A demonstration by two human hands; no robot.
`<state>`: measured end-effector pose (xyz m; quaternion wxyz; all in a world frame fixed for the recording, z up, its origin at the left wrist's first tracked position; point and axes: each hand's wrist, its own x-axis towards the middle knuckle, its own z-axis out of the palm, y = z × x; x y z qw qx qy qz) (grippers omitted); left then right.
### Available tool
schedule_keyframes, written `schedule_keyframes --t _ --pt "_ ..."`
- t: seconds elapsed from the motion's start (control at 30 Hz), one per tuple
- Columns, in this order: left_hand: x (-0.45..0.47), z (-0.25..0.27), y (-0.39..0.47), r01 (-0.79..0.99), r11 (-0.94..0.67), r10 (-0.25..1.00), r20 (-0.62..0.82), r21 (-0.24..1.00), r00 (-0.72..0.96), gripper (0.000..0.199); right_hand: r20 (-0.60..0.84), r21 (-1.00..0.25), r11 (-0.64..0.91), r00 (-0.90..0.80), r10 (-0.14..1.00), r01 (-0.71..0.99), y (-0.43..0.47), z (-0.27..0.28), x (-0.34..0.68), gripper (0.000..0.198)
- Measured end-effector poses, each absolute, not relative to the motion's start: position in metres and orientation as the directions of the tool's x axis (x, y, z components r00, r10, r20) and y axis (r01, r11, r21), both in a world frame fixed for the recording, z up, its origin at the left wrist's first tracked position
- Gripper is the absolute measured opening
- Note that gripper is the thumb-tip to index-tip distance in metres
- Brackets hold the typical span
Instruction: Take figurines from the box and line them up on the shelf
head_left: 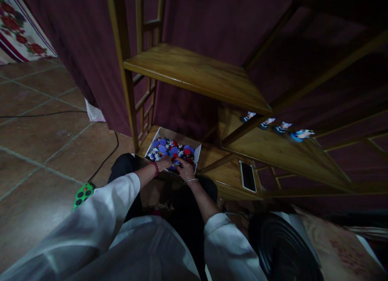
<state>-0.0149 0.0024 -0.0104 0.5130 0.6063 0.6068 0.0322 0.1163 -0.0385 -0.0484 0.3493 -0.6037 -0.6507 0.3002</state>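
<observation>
The left hand point(164, 163) and right hand point(186, 169) are being partly lost from view among apparent figurines point(174, 150) in a white box point(197, 154); whether anything is being pinched cannot be told. The surrounding wooden rack point(197, 75) is being cut off above.

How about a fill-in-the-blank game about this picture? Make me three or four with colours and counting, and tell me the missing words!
1. The left hand and right hand are at a box whose walls are coloured ____.
2. The bead bracelet on the left wrist is coloured ____.
3. The number of figurines on the right-hand shelf is ____.
4. The corded device on the tiled floor has a case coloured ____.

Missing words: white; red; four; green.
</observation>
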Motion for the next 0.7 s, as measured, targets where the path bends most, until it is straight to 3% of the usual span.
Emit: schedule_keyframes --t 0.07,0.2,0.3,0.47,0.7 --pt "-0.0140 -0.0113 0.0036 0.758 0.241 0.776 -0.589 0.607 0.226 0.015 0.099 -0.804 0.099 -0.033 0.995 0.587 -0.0397 -0.0479 0.1156 0.032" --pt "-0.0132 -0.0101 0.0041 0.775 0.165 0.786 -0.555 0.611 0.271 0.021 0.089 -0.795 0.082 -0.018 0.996 0.601 -0.0416 -0.0483 0.1152 0.032" --pt "-0.0140 -0.0076 0.0018 0.719 0.126 0.799 -0.500 0.684 0.336 0.029 0.089 -0.794 0.081 -0.017 0.996 0.602 -0.0412 -0.0486 0.1152 0.033" --pt "-0.0157 -0.0035 -0.0039 0.548 0.198 0.834 -0.433 0.813 0.342 0.028 0.062 -0.782 0.052 -0.006 0.998 0.621 -0.0378 -0.0479 0.1153 0.033" --pt "-0.0177 -0.0063 -0.0016 0.657 0.140 0.818 -0.460 0.741 0.344 0.021 0.078 -0.771 0.084 -0.037 0.996 0.631 -0.0326 -0.0518 0.1154 0.033"
